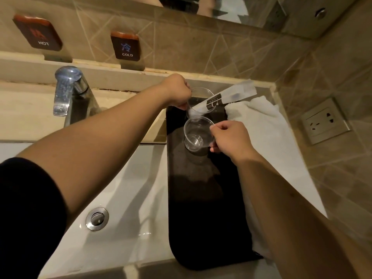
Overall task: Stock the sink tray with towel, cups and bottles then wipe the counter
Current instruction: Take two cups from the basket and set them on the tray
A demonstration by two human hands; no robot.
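**Inspector:** Tray [203, 218], dark, lies along the right of the sink basin [120, 198], with a white towel [267, 133] along its right edge. Head view only. Report the hands.

**Assistant:** The left hand [177, 91] is at the tray's far end, fingers closed on the rim of the far cup [201, 97], a clear one holding a wrapped sachet [231, 96] that leans out to the right. The right hand [231, 139] pinches the rim of the near cup [196, 135], thumb and forefinger together on the right side of its lip.

**Inspector:** Is the near cup seated?

**Assistant:** I cannot tell. Its base is at the tray surface, but contact is unclear.

**Inspector:** Handling assessment?

**Assistant:** Both cups look thin, clear and very light, so I judge them easily tipped and slightly flexible at the lip. A rim pinch suits placing; a grip round the wall would be steadier. The sachet makes the far cup top-heavy.

**Inspector:** Outstanding items?

**Assistant:** No bottles are visible. The counter wipe appears not yet done.
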